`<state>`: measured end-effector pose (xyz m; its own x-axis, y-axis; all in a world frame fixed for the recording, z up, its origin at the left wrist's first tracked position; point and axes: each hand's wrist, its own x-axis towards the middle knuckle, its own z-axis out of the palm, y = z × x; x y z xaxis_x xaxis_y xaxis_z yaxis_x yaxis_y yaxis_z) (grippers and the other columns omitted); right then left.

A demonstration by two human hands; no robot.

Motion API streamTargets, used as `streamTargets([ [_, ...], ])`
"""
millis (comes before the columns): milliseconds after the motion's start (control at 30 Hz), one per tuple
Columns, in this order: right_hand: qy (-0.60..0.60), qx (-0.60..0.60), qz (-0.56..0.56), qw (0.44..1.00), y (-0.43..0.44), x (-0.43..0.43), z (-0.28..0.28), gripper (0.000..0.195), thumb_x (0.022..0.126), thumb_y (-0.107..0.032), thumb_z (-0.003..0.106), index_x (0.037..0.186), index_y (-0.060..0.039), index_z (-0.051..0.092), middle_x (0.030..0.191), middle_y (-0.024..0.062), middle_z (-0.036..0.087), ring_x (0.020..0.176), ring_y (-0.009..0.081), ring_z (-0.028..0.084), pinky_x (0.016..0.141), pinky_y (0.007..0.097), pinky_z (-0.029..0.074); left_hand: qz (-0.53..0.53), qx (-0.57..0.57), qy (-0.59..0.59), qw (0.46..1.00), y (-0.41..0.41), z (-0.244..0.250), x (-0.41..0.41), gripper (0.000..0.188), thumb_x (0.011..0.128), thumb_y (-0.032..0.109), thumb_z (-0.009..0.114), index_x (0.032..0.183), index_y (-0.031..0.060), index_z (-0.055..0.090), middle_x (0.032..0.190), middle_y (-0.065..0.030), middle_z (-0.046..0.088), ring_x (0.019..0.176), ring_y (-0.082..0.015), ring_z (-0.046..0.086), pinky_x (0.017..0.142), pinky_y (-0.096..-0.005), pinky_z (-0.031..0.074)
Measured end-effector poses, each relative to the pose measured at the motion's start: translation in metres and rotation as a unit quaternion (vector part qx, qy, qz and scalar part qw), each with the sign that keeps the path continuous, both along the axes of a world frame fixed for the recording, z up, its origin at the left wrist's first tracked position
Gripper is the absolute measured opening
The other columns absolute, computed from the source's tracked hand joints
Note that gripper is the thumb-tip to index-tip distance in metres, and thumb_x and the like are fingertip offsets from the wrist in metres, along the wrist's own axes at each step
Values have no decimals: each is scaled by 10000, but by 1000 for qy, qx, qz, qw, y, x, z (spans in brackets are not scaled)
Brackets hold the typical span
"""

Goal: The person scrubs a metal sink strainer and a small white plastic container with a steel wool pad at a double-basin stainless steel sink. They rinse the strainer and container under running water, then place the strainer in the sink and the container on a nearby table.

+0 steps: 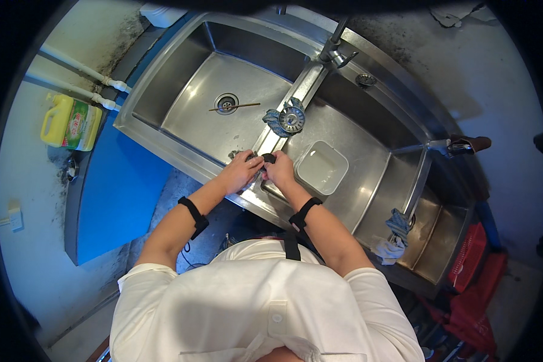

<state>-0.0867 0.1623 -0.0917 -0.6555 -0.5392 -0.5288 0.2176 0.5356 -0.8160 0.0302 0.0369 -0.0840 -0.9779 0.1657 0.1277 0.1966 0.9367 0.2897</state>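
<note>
Over the divider between two stainless steel sink basins, my hands meet close together. My right hand [279, 169] grips a small black object [269, 158], rounded and mostly covered by the fingers. Beside it, the fingers of my left hand [242, 173] curl on a grey scourer [235, 154] that looks like steel wool; part of it is hidden. A sink strainer [292, 119] rests on a crumpled blue-grey cloth [271, 118] farther along the divider. To the right of my right hand, a white plastic tub [322, 167] holding clear liquid sits in the right basin.
A thin stick [235, 107] lies across the drain [226, 104] in the left basin. The faucet [332, 52] rises behind the divider. Cloths [396, 231] hang at the right rim. A yellow detergent jug [72, 122] stands left, by a blue panel [117, 190].
</note>
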Motion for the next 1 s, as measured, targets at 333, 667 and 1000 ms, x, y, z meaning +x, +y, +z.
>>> streamTargets([
  [333,-24,-27,-2,999,0,-6,-12,213,758,41,589,959,20,522,760,175,628,526,276,652,442,362,521,30,-7,18,999,-10,-5,-18,426,766,95,578,1192,85,590,1248,-99,521,1154,-355,453,992,-427,382],
  [667,25,8,38,999,7,-6,3,202,786,22,614,963,6,518,730,141,622,516,208,631,431,327,498,173,219,32,960,-15,4,13,421,713,77,629,1131,54,593,1192,-138,552,1082,-338,493,948,-399,412],
  [1000,73,92,131,984,10,-8,-4,156,756,-148,650,755,7,653,648,157,651,618,270,664,634,377,513,108,142,65,982,4,26,-22,279,632,86,685,901,88,612,1074,-57,582,994,-287,520,851,-391,446],
])
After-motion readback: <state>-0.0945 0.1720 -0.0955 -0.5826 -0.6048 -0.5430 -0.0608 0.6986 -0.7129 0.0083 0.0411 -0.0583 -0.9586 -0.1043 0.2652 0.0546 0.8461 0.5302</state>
